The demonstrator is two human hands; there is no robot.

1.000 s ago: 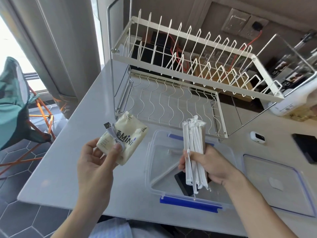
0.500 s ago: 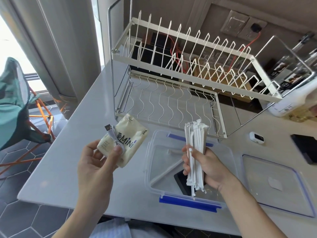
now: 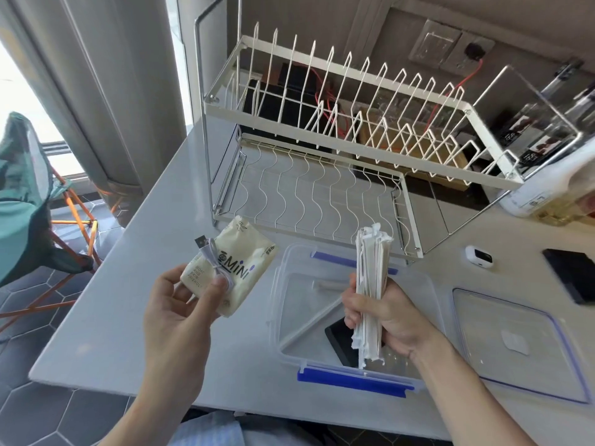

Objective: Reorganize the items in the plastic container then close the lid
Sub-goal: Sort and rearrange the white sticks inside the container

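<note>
Left hand: the left hand (image 3: 175, 312) is raised over the table's left part, fingers curled behind a cream tissue pack (image 3: 230, 268) and thumb pressed on its front, pinning a coiled white cable (image 3: 214, 263) against it.
Right hand: the right hand (image 3: 383, 320) is closed in a fist round a bundle of white paper-wrapped sticks (image 3: 370, 284), held upright above the container.
Container: the clear plastic container (image 3: 283, 304) sits open on the white table (image 3: 96, 317), just in front of the dish rack, its blue clip (image 3: 351, 381) at the near edge.
Inside the container: a black flat item (image 3: 338, 338) lies on the bottom, partly hidden by the sticks, and one white stick (image 3: 309, 323) lies slanted across.
Lid: the clear lid (image 3: 515, 342) lies flat on the table, just to the right of the container.
Dish rack: the white wire dish rack (image 3: 338, 140) stands behind the container.
Far right: a small white device (image 3: 478, 256) and a black flat object (image 3: 573, 273) lie on the table behind the lid.
</note>
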